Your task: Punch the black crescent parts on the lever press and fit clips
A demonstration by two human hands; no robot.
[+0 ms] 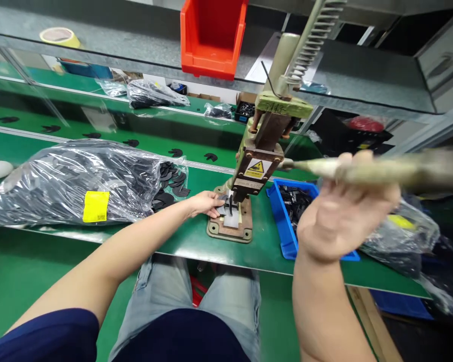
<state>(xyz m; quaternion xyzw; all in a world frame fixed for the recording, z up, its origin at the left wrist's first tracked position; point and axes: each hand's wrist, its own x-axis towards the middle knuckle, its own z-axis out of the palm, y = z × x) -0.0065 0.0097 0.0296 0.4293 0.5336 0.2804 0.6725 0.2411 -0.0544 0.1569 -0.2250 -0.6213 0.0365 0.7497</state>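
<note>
A hand-lever press [262, 136] with a yellow warning label stands on the bench in front of me. On its base plate [230, 232], under the ram, lies a small black part [231, 201] in a metal fixture. My left hand [207, 203] reaches in from the left, its fingers closed on a flat dark piece [222, 208] at the fixture; the fingers partly hide that piece. My right hand [343, 206] is raised to the right of the press and grips its long lever [313, 166]. Hand and lever are smeared by motion.
A large clear bag [75, 176] of black curved parts lies left of the press. To the right are a blue bin [287, 241] of black parts and another bag [403, 241]. Spaced black pieces [175, 152] lie behind. A red bin [213, 65] hangs on the shelf above.
</note>
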